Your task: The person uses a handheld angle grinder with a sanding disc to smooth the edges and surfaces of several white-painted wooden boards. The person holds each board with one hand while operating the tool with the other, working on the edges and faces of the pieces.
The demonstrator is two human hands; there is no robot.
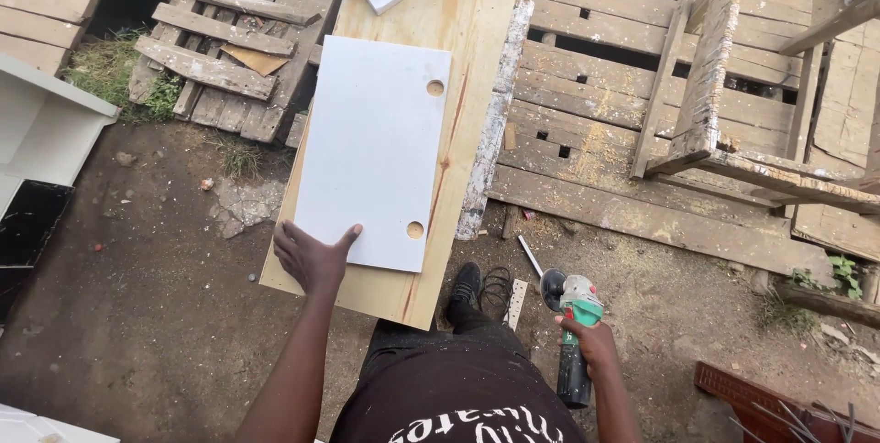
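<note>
We are pressing our left hand (313, 258) flat, fingers spread, on the near left corner of the white panel (371, 149), holding nothing; the panel is lying on the plywood table (477, 30), two holes near its right edge. Our right hand (591, 340) is wrapping its grip around the angle grinder (574, 333), hanging over bare ground. The disc is partly hidden.

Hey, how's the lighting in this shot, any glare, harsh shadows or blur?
Head view: soft, even daylight with no hard shadows; the white rectangular panel under the left hand is bright but keeps its edges; the green angle grinder in the right hand looks sharp; straight planks bow slightly near the frame edges.
</note>
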